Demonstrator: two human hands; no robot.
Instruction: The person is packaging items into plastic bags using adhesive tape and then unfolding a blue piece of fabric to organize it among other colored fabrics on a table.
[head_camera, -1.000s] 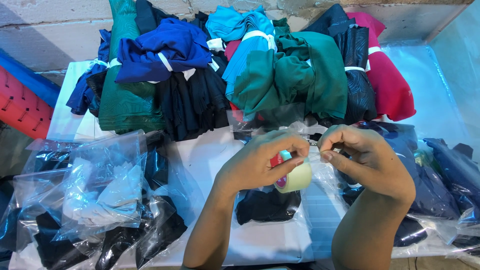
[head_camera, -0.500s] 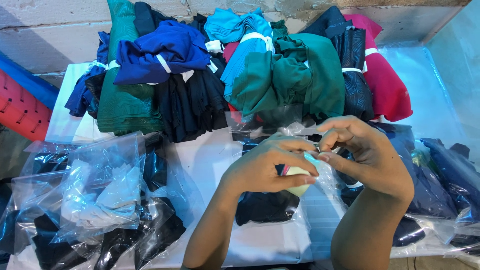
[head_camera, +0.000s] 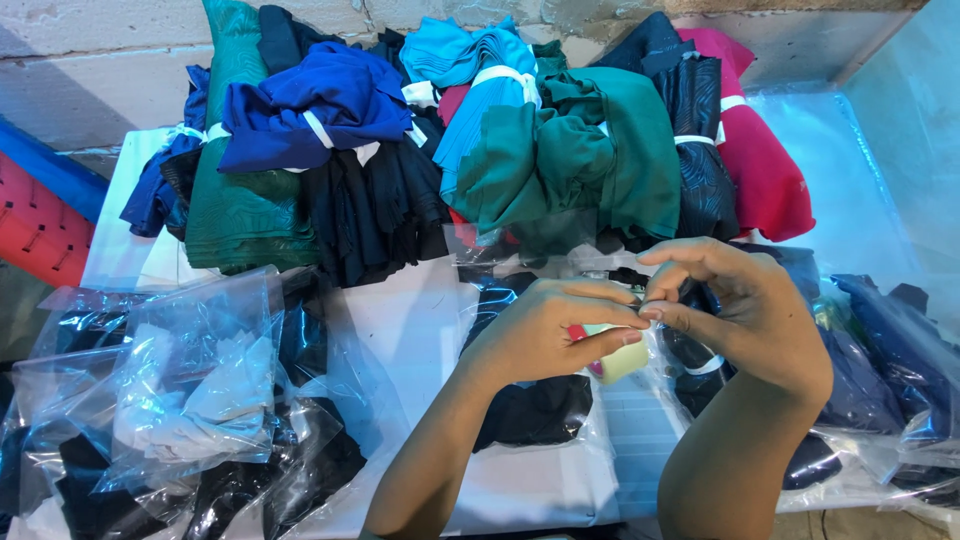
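My left hand (head_camera: 545, 330) grips a pale yellow-green tape roll (head_camera: 620, 360) with a red core, low in the middle of the view. My right hand (head_camera: 745, 300) pinches at the roll's top edge with thumb and forefinger, fingertips touching those of the left hand. Both hands hover over a black folded garment in a clear plastic bag (head_camera: 530, 410) lying on a white table (head_camera: 400, 330). The tape's free end is hidden by my fingers.
A heap of bundled garments fills the back: blue (head_camera: 300, 100), green (head_camera: 570, 160), light blue (head_camera: 470, 60), black (head_camera: 370, 200), pink-red (head_camera: 760, 150). Clear bags with dark clothes lie at left (head_camera: 190, 390) and right (head_camera: 900, 360). A red and blue object (head_camera: 35, 220) stands at far left.
The hands have drifted slightly lower and closer together. My left hand now covers more of the tape roll, and my right fingertips have closed onto its edge.
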